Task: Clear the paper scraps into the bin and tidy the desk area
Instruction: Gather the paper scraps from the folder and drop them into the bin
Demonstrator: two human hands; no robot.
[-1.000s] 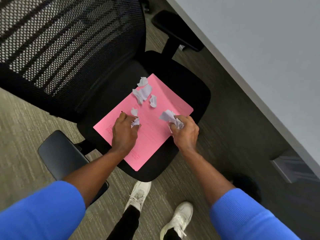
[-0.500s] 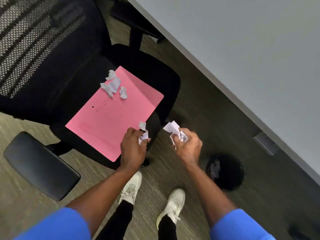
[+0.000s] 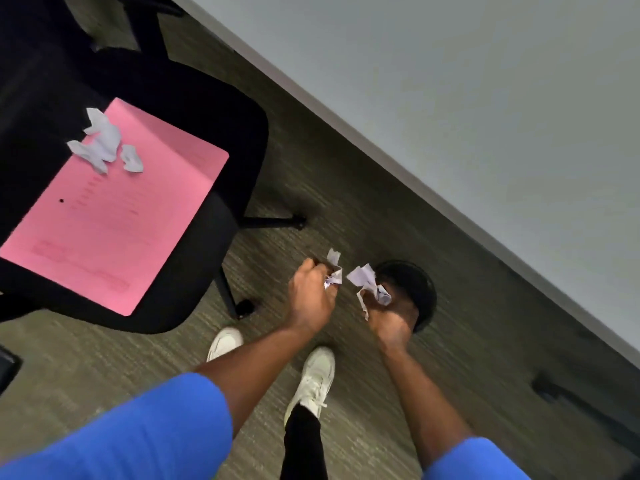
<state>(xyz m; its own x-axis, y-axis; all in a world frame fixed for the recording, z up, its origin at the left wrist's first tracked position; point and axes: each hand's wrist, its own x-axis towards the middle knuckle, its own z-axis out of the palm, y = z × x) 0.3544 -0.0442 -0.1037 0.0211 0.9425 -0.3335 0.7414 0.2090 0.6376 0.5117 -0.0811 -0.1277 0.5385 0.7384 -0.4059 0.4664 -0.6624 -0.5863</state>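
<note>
Both hands (image 3: 311,296) (image 3: 391,317) clutching paper scraps (image 3: 367,280), over bin (image 3: 420,289)

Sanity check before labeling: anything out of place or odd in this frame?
Yes. A pink folder lies on the chair seat, not the desk, with crumpled scraps on its far corner. Both hands, left and right, hold scraps at the bin. No spill or damage visible.

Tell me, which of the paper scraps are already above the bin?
The scraps in the right hand: that white bunch overlaps the black bin. The left hand holds its scraps beside the bin, and the rest lie on the pink folder.
</note>
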